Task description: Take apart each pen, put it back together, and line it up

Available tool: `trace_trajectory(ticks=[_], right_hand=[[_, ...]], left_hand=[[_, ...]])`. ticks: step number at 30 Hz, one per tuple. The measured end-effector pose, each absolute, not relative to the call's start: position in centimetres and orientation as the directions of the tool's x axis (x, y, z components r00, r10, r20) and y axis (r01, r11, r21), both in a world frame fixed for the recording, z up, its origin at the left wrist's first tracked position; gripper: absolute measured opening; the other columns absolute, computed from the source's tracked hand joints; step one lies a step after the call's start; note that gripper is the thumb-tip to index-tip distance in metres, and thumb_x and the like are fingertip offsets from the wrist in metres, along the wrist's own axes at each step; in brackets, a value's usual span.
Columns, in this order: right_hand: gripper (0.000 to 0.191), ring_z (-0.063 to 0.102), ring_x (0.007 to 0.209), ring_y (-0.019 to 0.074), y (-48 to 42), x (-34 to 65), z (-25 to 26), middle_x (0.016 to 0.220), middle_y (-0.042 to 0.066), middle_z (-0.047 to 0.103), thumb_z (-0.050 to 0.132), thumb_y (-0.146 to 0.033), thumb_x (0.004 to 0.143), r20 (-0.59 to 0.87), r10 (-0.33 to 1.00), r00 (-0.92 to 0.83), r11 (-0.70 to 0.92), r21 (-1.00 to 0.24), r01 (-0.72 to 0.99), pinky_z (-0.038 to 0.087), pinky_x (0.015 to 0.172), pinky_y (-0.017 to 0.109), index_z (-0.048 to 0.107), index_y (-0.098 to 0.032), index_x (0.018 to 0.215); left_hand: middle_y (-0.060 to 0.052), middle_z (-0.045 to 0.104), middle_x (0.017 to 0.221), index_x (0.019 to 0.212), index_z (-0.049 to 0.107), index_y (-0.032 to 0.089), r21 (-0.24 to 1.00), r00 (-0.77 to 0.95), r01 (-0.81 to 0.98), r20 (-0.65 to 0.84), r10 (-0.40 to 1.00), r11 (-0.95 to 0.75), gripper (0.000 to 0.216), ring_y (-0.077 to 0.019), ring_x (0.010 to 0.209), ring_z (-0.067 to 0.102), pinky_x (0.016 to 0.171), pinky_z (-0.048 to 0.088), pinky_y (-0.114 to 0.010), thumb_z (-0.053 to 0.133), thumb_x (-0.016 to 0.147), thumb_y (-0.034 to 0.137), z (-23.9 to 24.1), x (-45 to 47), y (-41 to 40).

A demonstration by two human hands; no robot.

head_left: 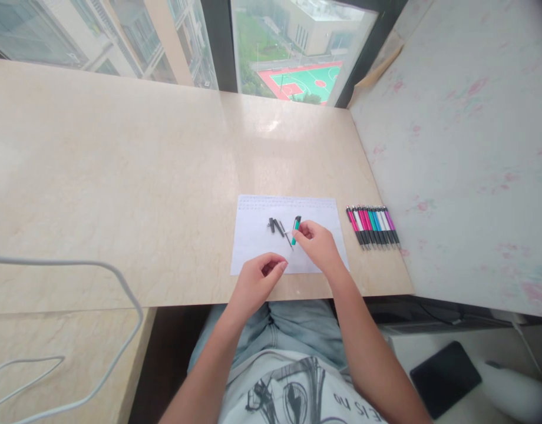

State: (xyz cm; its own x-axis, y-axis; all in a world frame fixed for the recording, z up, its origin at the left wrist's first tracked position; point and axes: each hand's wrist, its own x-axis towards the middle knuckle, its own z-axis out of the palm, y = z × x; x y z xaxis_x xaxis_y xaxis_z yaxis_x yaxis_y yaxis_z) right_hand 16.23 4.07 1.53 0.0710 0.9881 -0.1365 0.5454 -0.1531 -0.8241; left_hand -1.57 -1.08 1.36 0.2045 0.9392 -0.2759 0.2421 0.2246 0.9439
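Note:
My right hand (pixel 314 240) pinches a green pen barrel (pixel 296 231) with a black clip end, upright above the sheet of paper (pixel 248 253). My left hand (pixel 261 277) is closed over the paper's near edge, thumb and fingertips together; whatever they hold, if anything, is too small to make out. Between the hands and the far side of the sheet lie black pen parts (pixel 278 228), a shorter black piece (pixel 271 224) and a thin dark refill (pixel 289 240). Rows of handwriting run along the top of the sheet.
A row of several assembled pens (pixel 372 227), pink, white, green, blue and purple, lies right of the paper near the flowered wall (pixel 465 153). A grey cable (pixel 121 277) arches at the left. The stone counter (pixel 121 176) reaches to the window. A dark tablet-like object (pixel 445 378) lies below right.

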Motion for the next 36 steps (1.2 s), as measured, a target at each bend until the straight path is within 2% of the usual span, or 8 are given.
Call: trace_trajectory(ticks=[5, 11, 14, 17, 19, 25, 31, 36], right_hand=[[0.018, 0.056, 0.061, 0.0180, 5.5, 16.7, 0.7, 0.065, 0.004, 0.066, 0.060, -0.030, 0.083, -0.087, 0.992, 0.095, -0.128, -0.605, 0.786, 0.036, 0.060, 0.030, 0.062, -0.020, 0.069], [0.021, 0.060, 0.070, 0.0213, 4.3, 17.9, 0.2, 0.079, 0.008, 0.070, 0.053, -0.032, 0.090, 0.016, 0.988, 0.156, -0.128, -0.494, 0.860, 0.037, 0.065, 0.032, 0.070, -0.020, 0.088], [0.026, 0.059, 0.070, 0.0210, 2.5, 19.0, -0.6, 0.081, 0.008, 0.071, 0.049, -0.032, 0.093, 0.092, 0.979, 0.181, -0.111, -0.506, 0.856, 0.039, 0.066, 0.032, 0.070, -0.020, 0.084], [0.026, 0.058, 0.071, 0.0215, 0.7, 20.1, -1.8, 0.082, 0.008, 0.070, 0.047, -0.029, 0.093, 0.183, 0.962, 0.202, -0.081, -0.516, 0.853, 0.043, 0.071, 0.033, 0.070, -0.019, 0.085], [0.024, 0.059, 0.077, 0.0230, -0.1, 20.5, -2.7, 0.086, 0.009, 0.070, 0.048, -0.026, 0.092, 0.256, 0.945, 0.203, -0.047, -0.508, 0.860, 0.045, 0.078, 0.035, 0.070, -0.018, 0.091], [0.022, 0.057, 0.090, 0.0263, -0.2, 21.1, -4.0, 0.090, 0.011, 0.067, 0.051, -0.022, 0.091, 0.295, 0.945, 0.138, 0.006, -0.440, 0.898, 0.045, 0.084, 0.037, 0.071, -0.018, 0.098], [0.020, 0.055, 0.086, 0.0248, 0.6, 21.6, -4.4, 0.087, 0.009, 0.064, 0.051, -0.019, 0.089, 0.337, 0.932, 0.131, 0.034, -0.443, 0.896, 0.044, 0.082, 0.037, 0.070, -0.018, 0.096], [0.020, 0.055, 0.084, 0.0246, 0.7, 20.9, -4.3, 0.085, 0.008, 0.065, 0.052, -0.022, 0.091, 0.365, 0.917, 0.160, 0.031, -0.465, 0.885, 0.044, 0.082, 0.037, 0.070, -0.018, 0.097]], left_hand=[[-0.003, 0.071, 0.077, 0.088, 0.073, 0.019, 0.948, 0.175, 0.236, -0.256, 0.951, 0.212, 0.027, -0.0187, 0.070, 0.062, 0.065, 0.048, -0.029, 0.061, 0.086, 0.043, 1.0, -2.1, -1.2], [-0.002, 0.071, 0.076, 0.087, 0.072, 0.021, 0.919, 0.061, 0.369, -0.174, 0.983, 0.140, 0.022, -0.0176, 0.067, 0.062, 0.063, 0.047, -0.028, 0.059, 0.088, 0.039, 1.1, -3.2, -0.9], [-0.004, 0.071, 0.081, 0.091, 0.070, 0.021, 0.827, -0.033, 0.562, 0.003, 0.999, 0.016, 0.019, -0.0182, 0.070, 0.062, 0.069, 0.048, -0.030, 0.055, 0.091, 0.033, 0.7, -4.4, -0.6], [-0.008, 0.070, 0.095, 0.098, 0.070, 0.022, 0.671, -0.016, 0.730, 0.202, 0.979, -0.126, 0.019, -0.0239, 0.091, 0.064, 0.087, 0.048, -0.037, 0.054, 0.091, 0.027, -0.3, -5.7, -0.2], [-0.011, 0.068, 0.112, 0.105, 0.069, 0.022, 0.579, 0.053, 0.789, 0.265, 0.963, -0.204, 0.021, -0.0279, 0.107, 0.060, 0.098, 0.043, -0.043, 0.055, 0.090, 0.026, -1.0, -6.4, -0.1], [-0.012, 0.060, 0.136, 0.114, 0.066, 0.024, 0.483, 0.185, 0.828, 0.244, 0.952, -0.284, 0.026, -0.0325, 0.125, 0.051, 0.106, 0.037, -0.050, 0.057, 0.090, 0.027, -2.2, -6.6, -0.5], [-0.013, 0.061, 0.135, 0.116, 0.065, 0.021, 0.414, 0.207, 0.859, 0.257, 0.944, -0.302, 0.027, -0.0326, 0.124, 0.052, 0.105, 0.039, -0.050, 0.055, 0.092, 0.029, -2.5, -6.3, -0.8], [-0.011, 0.062, 0.132, 0.114, 0.066, 0.021, 0.425, 0.196, 0.854, 0.272, 0.942, -0.300, 0.025, -0.0316, 0.121, 0.054, 0.104, 0.041, -0.049, 0.056, 0.092, 0.029, -2.6, -6.4, -0.5]])
